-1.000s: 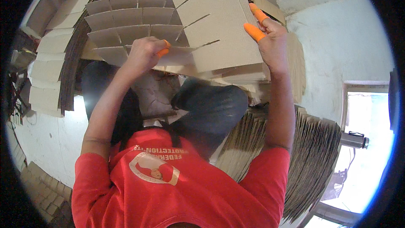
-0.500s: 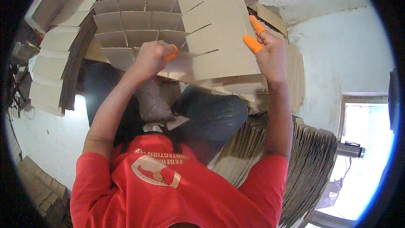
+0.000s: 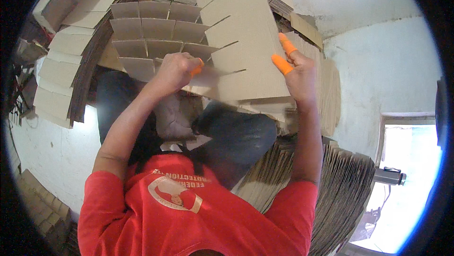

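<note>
White plastered walls (image 3: 378,57) fill the picture from twelve to four o'clock, and a bright window (image 3: 406,180) sits at four o'clock. Stacks of flat cardboard (image 3: 340,194) fan out at five o'clock, and more stacked cardboard pieces (image 3: 56,81) run along the rim from nine to eleven o'clock. The person's red shirt (image 3: 198,213) takes up the six o'clock area, with dark trousers (image 3: 236,133) over the knees just above it, near the centre.

At twelve o'clock, a cardboard grid (image 3: 151,33) of crossed strips forms rows of open cells. Just to its right, toward one o'clock, a slotted cardboard sheet (image 3: 246,52) is held up, tilted, with cuts running in from its left edge. Its lower edge lies above a low pile of similar sheets (image 3: 265,107) resting on the knees.

The right hand (image 3: 302,74), at about two o'clock from the centre, presses against the right edge of the slotted cardboard sheet; two of its fingers wear orange fingertip covers (image 3: 283,64) and lie flat on the sheet's face, so the hand grips the sheet. The left hand (image 3: 177,69), at eleven o'clock from the centre, is curled into a closed fist at the sheet's lower left corner, where sheet and grid meet, with one orange cover (image 3: 196,70) showing; what exactly it pinches cannot be told.
</note>
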Demonstrator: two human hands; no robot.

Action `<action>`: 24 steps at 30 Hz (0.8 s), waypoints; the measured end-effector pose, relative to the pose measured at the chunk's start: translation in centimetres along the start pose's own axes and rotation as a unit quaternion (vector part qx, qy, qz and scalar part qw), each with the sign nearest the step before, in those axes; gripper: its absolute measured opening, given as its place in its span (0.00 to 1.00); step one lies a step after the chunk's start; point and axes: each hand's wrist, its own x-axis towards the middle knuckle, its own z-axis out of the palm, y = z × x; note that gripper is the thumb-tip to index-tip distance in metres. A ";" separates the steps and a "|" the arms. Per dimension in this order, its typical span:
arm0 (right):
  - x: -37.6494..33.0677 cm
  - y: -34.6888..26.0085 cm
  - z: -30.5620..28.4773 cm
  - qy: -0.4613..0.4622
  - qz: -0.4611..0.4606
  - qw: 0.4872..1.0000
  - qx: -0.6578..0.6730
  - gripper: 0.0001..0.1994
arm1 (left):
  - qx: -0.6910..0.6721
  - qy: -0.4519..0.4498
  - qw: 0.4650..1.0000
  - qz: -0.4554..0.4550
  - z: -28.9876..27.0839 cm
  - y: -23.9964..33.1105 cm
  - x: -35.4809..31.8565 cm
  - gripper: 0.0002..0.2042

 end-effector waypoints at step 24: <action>1.8 -0.9 4.5 -0.229 -0.006 0.973 -0.016 0.43 | 0.021 0.007 1.000 -0.006 1.1 -0.8 1.2 0.05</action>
